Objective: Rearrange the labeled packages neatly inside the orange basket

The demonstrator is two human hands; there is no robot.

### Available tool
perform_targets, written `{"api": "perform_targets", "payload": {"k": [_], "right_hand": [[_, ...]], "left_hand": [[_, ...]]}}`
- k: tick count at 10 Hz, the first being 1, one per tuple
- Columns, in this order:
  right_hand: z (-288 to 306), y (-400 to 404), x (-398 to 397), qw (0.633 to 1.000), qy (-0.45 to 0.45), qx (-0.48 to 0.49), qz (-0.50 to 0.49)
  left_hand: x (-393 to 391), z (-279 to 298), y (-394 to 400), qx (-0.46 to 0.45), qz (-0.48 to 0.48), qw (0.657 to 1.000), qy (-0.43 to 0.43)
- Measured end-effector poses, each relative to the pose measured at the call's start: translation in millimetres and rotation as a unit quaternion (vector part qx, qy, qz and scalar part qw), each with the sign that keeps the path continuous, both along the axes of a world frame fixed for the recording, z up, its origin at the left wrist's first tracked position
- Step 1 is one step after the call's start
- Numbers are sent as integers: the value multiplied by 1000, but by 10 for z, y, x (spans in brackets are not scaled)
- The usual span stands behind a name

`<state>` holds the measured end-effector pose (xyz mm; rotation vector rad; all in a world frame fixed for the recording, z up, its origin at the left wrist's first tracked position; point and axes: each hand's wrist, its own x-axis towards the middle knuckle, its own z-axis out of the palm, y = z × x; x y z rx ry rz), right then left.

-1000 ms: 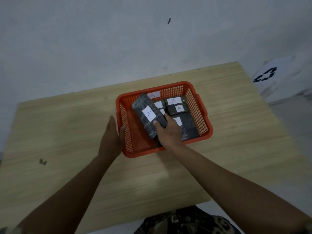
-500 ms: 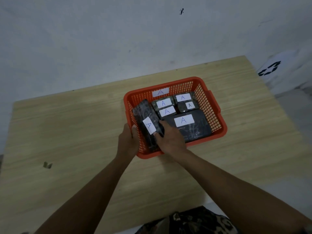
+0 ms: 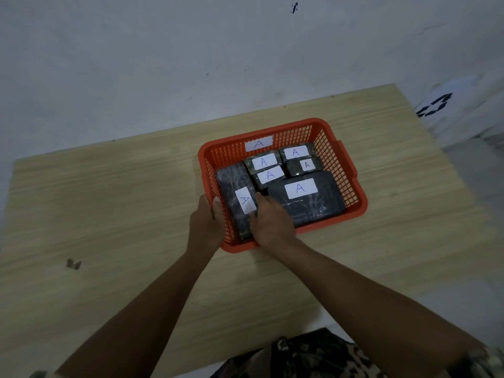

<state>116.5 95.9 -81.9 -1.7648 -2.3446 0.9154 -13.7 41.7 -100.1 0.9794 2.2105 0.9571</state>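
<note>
An orange mesh basket (image 3: 351, 173) with an "A" label on its far wall stands on the wooden table. Inside lie several dark wrapped packages with white "A" labels. A long package (image 3: 234, 184) lies flat along the left wall; my right hand (image 3: 272, 223) rests on its near end, fingers against it. A large flat package (image 3: 324, 197) fills the near right. Smaller packages (image 3: 263, 162) sit at the back. My left hand (image 3: 204, 225) grips the basket's left rim from outside, thumb over the edge.
The light wooden table (image 3: 109, 214) stands against a pale wall. A small dark mark (image 3: 73, 264) shows on the table at the left. A white bag with a black recycling symbol (image 3: 433, 105) lies beyond the table's right corner.
The long package was held tilted above the basket; my right hand lowered it flat along the left wall. My left hand moved from beside the basket onto its rim.
</note>
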Motion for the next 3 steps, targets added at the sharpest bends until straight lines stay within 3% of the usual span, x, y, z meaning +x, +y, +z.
{"api": "perform_targets", "payload": {"k": [1, 2, 3], "right_hand": [[31, 10, 41, 999, 28, 34, 14], [214, 130, 143, 991, 61, 111, 48], [466, 485, 185, 971, 96, 206, 68]], "left_hand": [[-7, 51, -5, -10, -11, 1000, -1], [-36, 210, 34, 20, -47, 997, 50], [-111, 460, 255, 52, -104, 977, 180]]}}
